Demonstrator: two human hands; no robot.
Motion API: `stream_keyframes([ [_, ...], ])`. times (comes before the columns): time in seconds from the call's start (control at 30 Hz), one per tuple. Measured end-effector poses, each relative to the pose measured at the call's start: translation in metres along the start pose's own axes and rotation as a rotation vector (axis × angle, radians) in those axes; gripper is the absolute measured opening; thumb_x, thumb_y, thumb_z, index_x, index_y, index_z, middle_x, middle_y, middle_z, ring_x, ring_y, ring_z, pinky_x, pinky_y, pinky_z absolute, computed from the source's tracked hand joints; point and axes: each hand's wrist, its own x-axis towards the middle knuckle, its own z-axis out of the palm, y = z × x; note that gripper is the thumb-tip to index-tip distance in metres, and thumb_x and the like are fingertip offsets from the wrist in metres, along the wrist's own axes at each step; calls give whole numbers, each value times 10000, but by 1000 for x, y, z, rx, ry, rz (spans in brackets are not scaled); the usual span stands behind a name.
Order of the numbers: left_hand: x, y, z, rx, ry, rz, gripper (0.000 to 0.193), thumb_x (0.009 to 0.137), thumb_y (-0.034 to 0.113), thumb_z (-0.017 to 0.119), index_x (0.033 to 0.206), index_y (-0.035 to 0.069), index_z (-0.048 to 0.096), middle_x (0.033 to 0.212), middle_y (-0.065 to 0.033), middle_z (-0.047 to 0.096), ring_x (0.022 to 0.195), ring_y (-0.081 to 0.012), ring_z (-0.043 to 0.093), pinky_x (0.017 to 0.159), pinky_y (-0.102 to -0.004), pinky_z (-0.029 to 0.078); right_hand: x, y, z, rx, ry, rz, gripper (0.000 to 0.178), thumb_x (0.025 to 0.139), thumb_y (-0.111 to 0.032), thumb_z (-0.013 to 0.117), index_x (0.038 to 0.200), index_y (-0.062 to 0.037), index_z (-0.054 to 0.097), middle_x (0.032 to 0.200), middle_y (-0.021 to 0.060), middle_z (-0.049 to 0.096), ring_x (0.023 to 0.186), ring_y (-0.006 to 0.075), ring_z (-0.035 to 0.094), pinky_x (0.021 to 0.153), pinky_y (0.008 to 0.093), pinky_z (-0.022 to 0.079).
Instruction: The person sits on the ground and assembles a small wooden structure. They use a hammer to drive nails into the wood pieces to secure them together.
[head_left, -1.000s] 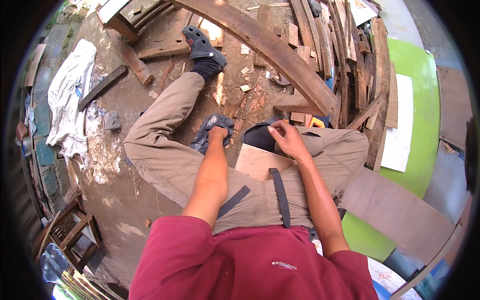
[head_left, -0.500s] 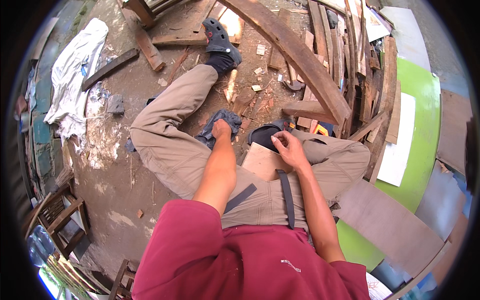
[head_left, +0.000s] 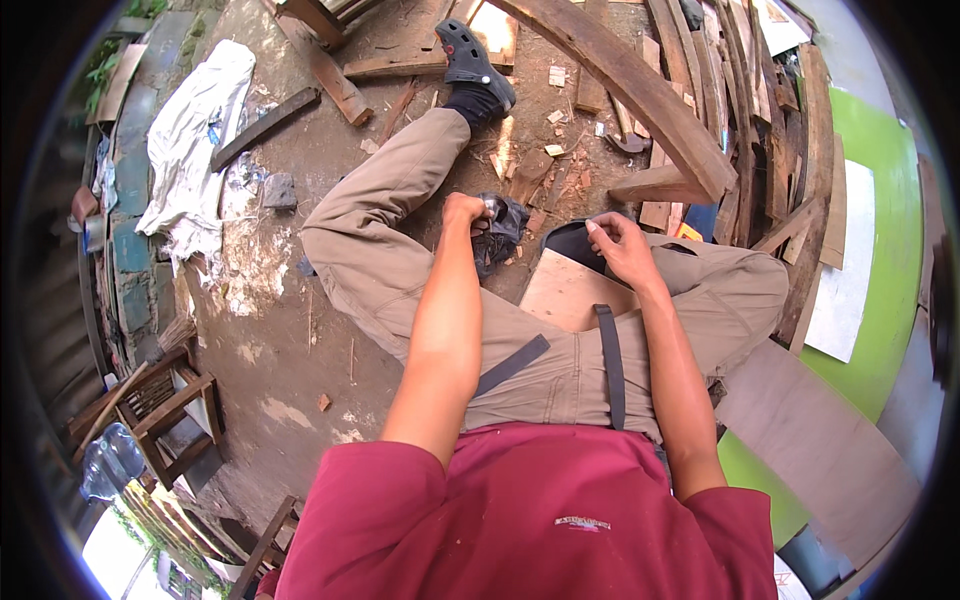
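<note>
A crumpled black plastic bag (head_left: 503, 235) lies on the ground between my legs. My left hand (head_left: 466, 214) is closed at its left edge, gripping it with the fingers partly hidden. Across my lap rests a pale wooden board (head_left: 568, 291), its far end by a dark clog (head_left: 572, 240). Just above the board's far right corner is my right hand (head_left: 622, 246), its thumb and fingers drawn together. Whatever may be between those fingertips is too small to make out.
A long wooden beam (head_left: 625, 90) slants above my right leg. A hammer (head_left: 628, 137) lies among wood scraps, with stacked planks (head_left: 750, 120) beyond. White cloth (head_left: 200, 140) and a grey block (head_left: 280, 190) are on the left. Green and white sheets stand at right.
The whole view has shifted, moving the scene to the right. My left hand has moved from on top of the bag to its left edge. My right hand stays near the board's corner.
</note>
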Motion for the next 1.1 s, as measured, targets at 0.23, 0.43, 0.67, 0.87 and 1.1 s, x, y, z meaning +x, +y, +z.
stream_keyframes([
  [0.23,9,-16,-22,-56,2,335,197,772,63,850,959,14,812,857,-94,772,725,-193,693,608,-449,537,-4,15,-4,-79,-29,-65,324,984,-294,715,1023,27,703,783,65,689,728,132,628,685,311,516],
  [0.43,0,-29,-12,502,248,47,295,778,117,710,1046,43,810,1121,-171,758,1071,-277,732,885,-381,565,-12,14,-13,-94,-23,-96,328,982,-307,717,1039,17,710,842,68,709,744,131,634,706,304,520],
  [0.67,-5,-27,25,868,-102,-194,226,811,129,685,1004,111,802,1184,-108,754,1157,-243,709,998,-426,525,-16,6,-15,-97,-24,-28,318,995,-299,706,1039,15,698,841,53,694,739,111,623,682,289,512],
  [0.87,40,-42,37,404,105,276,511,803,163,623,1278,302,750,1344,-121,701,1269,-274,655,1101,-359,476,-23,8,-14,-302,-18,-84,297,1013,-271,688,1051,23,675,843,22,662,747,93,590,683,268,490],
  [1.1,16,-37,36,413,166,-67,489,842,221,749,1269,-14,706,1400,-175,654,1317,-273,625,1086,-400,503,-26,-3,-14,-246,37,1,296,1012,-266,687,1062,25,681,852,21,664,782,91,590,718,271,495],
])
